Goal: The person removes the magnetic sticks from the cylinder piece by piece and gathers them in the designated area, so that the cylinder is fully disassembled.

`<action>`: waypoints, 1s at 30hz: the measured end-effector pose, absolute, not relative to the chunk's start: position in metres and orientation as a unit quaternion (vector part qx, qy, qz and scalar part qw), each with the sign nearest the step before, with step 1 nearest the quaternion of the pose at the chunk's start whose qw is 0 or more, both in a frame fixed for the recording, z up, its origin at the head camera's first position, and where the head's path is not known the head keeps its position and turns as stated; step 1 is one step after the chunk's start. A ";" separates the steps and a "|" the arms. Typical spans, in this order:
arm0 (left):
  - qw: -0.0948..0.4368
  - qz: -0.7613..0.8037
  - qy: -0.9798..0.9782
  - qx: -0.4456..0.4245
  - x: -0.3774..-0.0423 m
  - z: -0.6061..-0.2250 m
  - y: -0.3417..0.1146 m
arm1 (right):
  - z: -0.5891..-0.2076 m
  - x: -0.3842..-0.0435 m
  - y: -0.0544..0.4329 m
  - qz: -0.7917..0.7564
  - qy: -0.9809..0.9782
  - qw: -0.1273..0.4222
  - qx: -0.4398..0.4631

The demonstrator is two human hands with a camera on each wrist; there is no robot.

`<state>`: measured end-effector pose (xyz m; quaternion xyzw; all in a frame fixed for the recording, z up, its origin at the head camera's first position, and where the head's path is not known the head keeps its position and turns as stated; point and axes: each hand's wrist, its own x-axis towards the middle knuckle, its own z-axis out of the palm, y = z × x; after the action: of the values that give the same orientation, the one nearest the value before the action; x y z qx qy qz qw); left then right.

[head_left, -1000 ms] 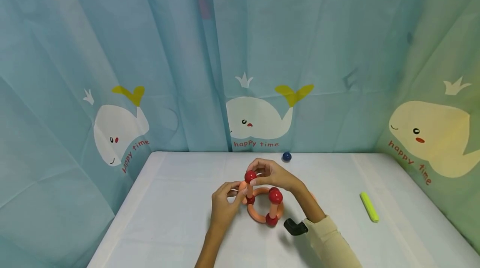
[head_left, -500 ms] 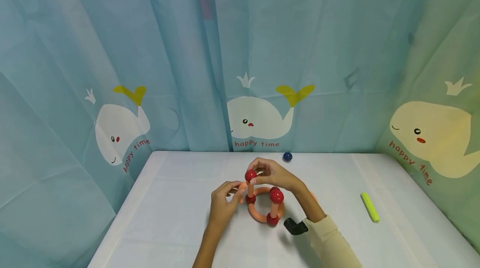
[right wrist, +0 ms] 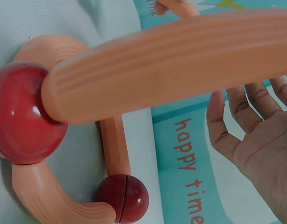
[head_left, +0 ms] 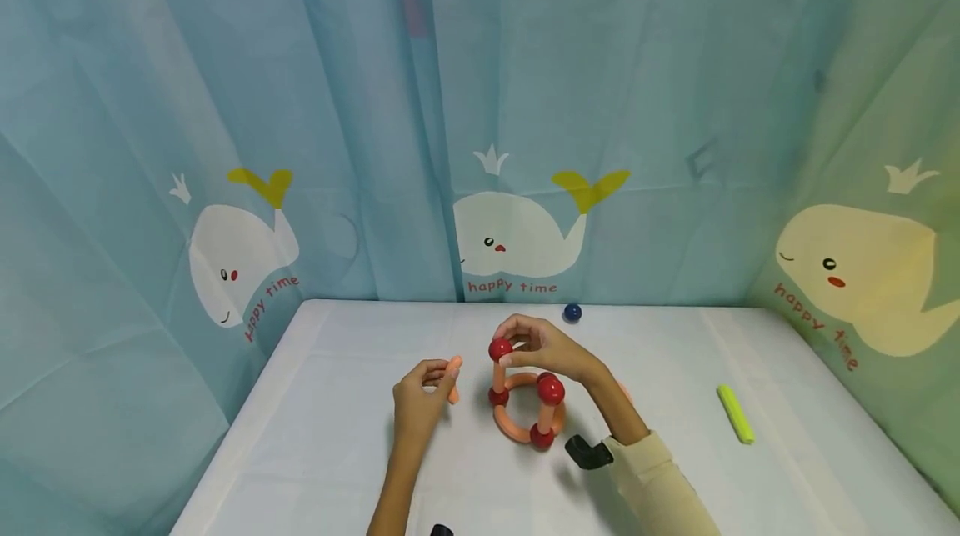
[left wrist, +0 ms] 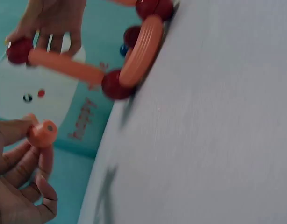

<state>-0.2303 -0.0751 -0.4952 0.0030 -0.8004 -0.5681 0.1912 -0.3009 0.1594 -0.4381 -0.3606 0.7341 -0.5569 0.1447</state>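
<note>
In the head view my left hand (head_left: 417, 411) pinches a short curved orange rod (head_left: 453, 390) above the table, left of a ball-and-rod frame. The left wrist view shows that rod (left wrist: 43, 134) end-on, with a small dark spot in its tip. My right hand (head_left: 553, 350) holds a red ball (head_left: 500, 349) between thumb and fingers. This ball tops an upright orange rod (head_left: 499, 376) of the frame. At the base, curved orange rods (head_left: 512, 426) and red balls form a ring. Nearer me, a second red ball (head_left: 551, 390) caps another upright rod.
A dark blue ball (head_left: 572, 313) lies near the table's back edge. To the right is a yellow-green rod (head_left: 736, 413). An orange piece (head_left: 625, 392) shows partly behind the right forearm. A whale-print curtain (head_left: 525, 102) hangs behind the white table (head_left: 300, 453).
My left hand has drawn the curved orange rod away from the frame, to the left. My right hand stays at the red ball, and the frame stands where it was.
</note>
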 end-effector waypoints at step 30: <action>0.108 -0.493 -0.858 0.090 -0.235 -0.511 -0.105 | -0.439 -0.299 0.158 -0.556 0.744 0.141 -0.343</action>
<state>-0.2352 -0.1047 -0.5114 0.0897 -0.8583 -0.4935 0.1082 -0.2989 0.1580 -0.4390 -0.3434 0.7437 -0.5559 0.1414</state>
